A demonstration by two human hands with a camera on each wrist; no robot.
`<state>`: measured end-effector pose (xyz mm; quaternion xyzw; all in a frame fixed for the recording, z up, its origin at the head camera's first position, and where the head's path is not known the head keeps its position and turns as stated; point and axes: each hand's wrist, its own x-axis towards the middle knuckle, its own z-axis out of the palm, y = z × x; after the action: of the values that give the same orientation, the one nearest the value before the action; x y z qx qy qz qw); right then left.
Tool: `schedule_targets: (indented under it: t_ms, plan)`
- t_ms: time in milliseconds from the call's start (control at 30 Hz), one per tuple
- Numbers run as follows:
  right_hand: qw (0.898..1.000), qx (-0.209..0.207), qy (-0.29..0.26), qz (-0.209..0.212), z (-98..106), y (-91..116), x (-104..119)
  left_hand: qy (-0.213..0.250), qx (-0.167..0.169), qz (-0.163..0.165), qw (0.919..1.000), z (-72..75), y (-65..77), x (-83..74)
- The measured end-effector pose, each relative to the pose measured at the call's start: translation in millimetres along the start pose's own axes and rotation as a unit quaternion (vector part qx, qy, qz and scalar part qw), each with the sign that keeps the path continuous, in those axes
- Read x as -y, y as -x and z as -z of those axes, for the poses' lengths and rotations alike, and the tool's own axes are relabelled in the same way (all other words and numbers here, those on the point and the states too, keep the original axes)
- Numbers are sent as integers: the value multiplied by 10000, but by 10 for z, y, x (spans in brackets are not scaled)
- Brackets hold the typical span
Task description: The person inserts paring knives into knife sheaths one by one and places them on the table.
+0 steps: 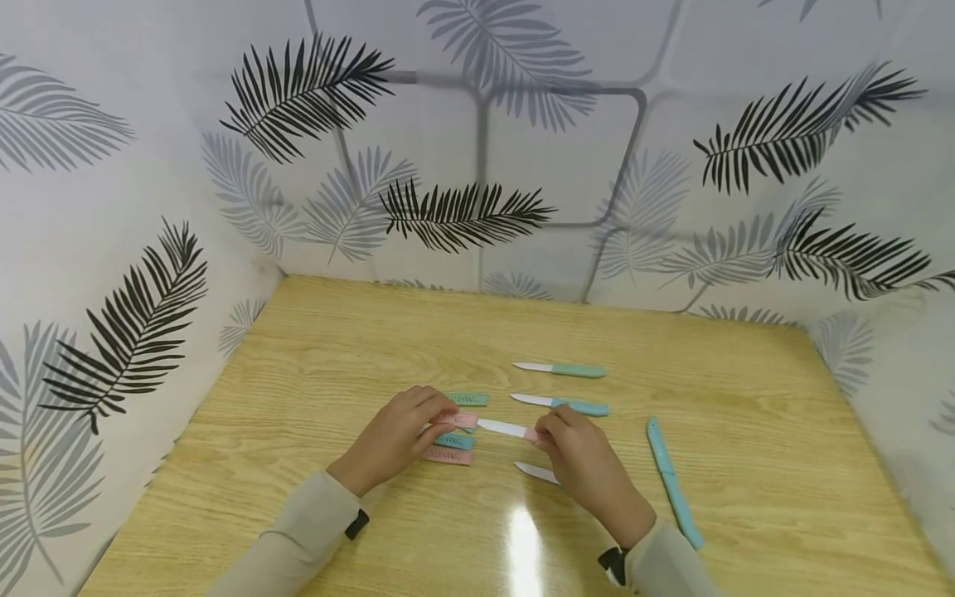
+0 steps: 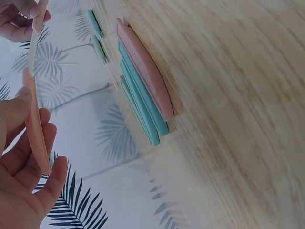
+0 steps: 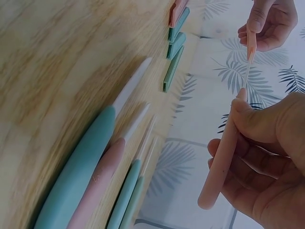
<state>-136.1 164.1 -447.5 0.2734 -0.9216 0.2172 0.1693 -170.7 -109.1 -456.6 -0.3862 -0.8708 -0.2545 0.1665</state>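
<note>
My left hand (image 1: 399, 435) pinches a pink blade sheath (image 2: 34, 124) between thumb and fingers, raised above the table. In my right hand (image 1: 585, 460) is a pink-handled knife (image 3: 221, 164), its white blade pointing left. The blade's tip is at the open end of the sheath. Below the left hand lie a green sheath (image 1: 470, 400), blue sheaths (image 2: 143, 90) and another pink sheath (image 2: 147, 69). Close under the right hand are a blue-handled knife (image 3: 78, 167) and a second pink-handled knife (image 3: 102, 176), their handles hidden in the head view.
Farther back lie a green-handled knife (image 1: 578, 371) and another blue-handled knife (image 1: 585, 408), blades to the left. A blue knife in its sheath (image 1: 671, 481) lies to the right of my right hand. Leaf-patterned covering (image 1: 477, 149) stands behind the wooden table (image 1: 336, 348).
</note>
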Motion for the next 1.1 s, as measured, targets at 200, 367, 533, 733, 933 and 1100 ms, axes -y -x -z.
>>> schedule_targets:
  t_ms: [200, 367, 533, 733, 933, 1100]
  plan:
    - [9998, -36, 134, 115, -7, -14, 3, 2, 172, 95, 9998, -7, -16, -19]
    - [9997, -7, 208, 148, -1, -22, 3, -139, 270, 55, 9995, -6, -24, -34]
    - [9995, 77, 255, 164, 6, -22, 11, -181, 285, 53, 9994, -6, -28, -40]
    - [9991, 115, 351, 213, 9, -35, 36, -152, 269, 44, 9995, -16, -17, -55]
    - [9988, 102, 413, 249, 1, -36, 59, -66, 255, 55, 9996, -13, -9, -84]
    - [9987, 73, 405, 308, -18, -27, 73, 18, 245, -66, 9997, -23, 0, -102]
